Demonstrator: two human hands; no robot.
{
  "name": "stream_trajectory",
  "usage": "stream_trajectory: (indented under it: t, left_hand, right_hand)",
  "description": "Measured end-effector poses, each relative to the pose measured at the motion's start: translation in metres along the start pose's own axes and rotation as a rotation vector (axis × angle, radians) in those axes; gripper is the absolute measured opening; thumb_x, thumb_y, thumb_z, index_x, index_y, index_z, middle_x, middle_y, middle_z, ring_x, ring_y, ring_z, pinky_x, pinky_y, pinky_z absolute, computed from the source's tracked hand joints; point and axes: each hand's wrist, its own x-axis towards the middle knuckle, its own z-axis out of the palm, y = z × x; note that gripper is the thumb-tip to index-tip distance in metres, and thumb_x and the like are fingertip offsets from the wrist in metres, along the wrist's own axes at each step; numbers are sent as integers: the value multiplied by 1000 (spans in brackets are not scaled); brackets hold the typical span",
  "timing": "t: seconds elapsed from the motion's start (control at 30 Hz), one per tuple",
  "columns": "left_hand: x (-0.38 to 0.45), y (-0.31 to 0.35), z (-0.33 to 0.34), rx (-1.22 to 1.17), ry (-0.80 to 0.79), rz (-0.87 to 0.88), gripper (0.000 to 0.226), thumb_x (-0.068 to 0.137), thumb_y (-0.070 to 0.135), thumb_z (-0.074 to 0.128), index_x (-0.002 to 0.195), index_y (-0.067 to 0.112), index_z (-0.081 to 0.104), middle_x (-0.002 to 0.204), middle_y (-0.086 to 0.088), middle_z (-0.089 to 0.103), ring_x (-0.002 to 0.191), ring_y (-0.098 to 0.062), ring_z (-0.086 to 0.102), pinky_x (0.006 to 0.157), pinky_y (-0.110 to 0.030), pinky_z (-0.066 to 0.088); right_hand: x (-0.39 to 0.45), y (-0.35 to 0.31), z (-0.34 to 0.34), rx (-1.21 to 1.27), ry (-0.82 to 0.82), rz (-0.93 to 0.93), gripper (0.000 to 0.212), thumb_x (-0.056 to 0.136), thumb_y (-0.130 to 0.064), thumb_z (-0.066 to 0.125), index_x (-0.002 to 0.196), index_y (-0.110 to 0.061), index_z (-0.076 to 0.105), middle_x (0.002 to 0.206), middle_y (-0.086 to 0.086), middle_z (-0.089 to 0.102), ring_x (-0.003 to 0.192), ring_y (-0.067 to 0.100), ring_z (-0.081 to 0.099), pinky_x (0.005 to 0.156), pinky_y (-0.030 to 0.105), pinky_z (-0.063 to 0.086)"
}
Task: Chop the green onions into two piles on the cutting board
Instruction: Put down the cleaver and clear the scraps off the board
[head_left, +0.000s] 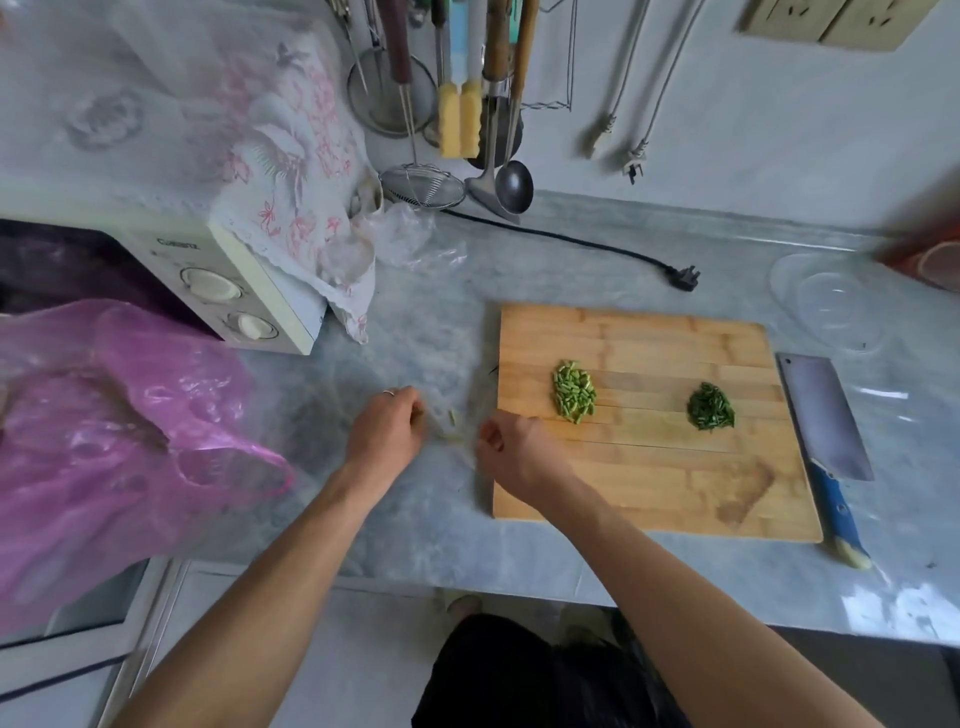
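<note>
Both hands work just off the cutting board's (649, 483) left edge, over the grey surface (415, 530). The left hand (387, 428) and right hand (511, 447) have fingers curled around a thin clear plastic bag (457, 410) holding pale scraps. To the right of the fingers lie two green onion piles: light pile (574, 392), dark pile (710, 407). Further right rests the cleaver (823, 421).

Matt wooden cutting board (649, 483), glossy pink plastic bag (119, 415), metal cleaver (826, 421).
</note>
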Motion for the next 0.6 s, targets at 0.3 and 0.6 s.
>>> stream_trajectory:
  t: [0.3,0.6]
  left_hand:
    - [-17,1,-11,228,-42,66,16,76,-2,67,88,8,67,82,-14,63,77,-39,65,57,-41,51]
    - [-27,-4,-10,122,0,70,20,67,-5,75,76,3,59,72,-17,59,61,-39,61,48,-37,44]
  right_hand:
    - [42,-30,24,-634,-144,-273,30,92,-13,55,121,-11,50,123,13,46,114,31,48,88,37,44]
    - [46,-39,39,-912,-140,-305,34,87,-2,56,121,-7,54,114,11,58,102,27,59,89,34,45]
